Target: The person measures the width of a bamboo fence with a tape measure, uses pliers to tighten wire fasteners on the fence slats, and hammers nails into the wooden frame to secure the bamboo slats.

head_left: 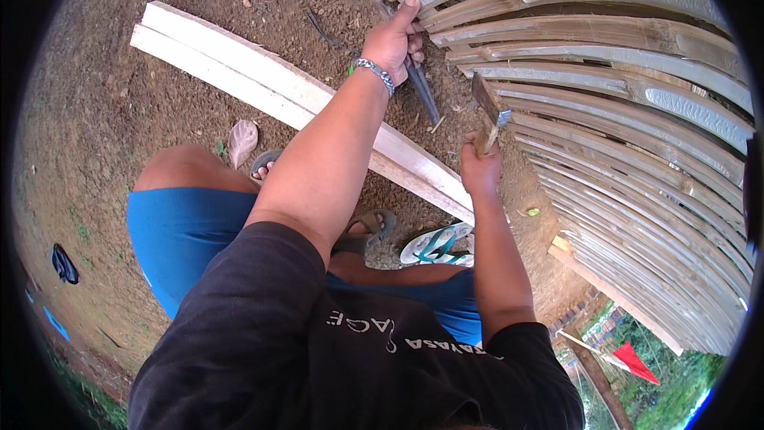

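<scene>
My left hand (391, 44) is closed around a pair of dark pincers (424, 97), whose two long handles stick out below the fingers. Its thumb points up beside the ends of the split bamboo slats (469, 12). A short way to the right and nearer to me, my right hand (481, 169) grips a hammer (487, 103) by its wooden handle. The hammer's dark head, with one shiny end, is raised close to the slat ends. My fingers partly hide the pincers, and I cannot tell whether their jaws touch a slat.
Pale sawn timber lengths (231, 64) lie across the bare soil under my left forearm. A green-strapped flip-flop (438, 245) lies near my feet. Bamboo slats fill the right side, with a wooden beam (617, 295) along their near end. A dry leaf (243, 142) rests left.
</scene>
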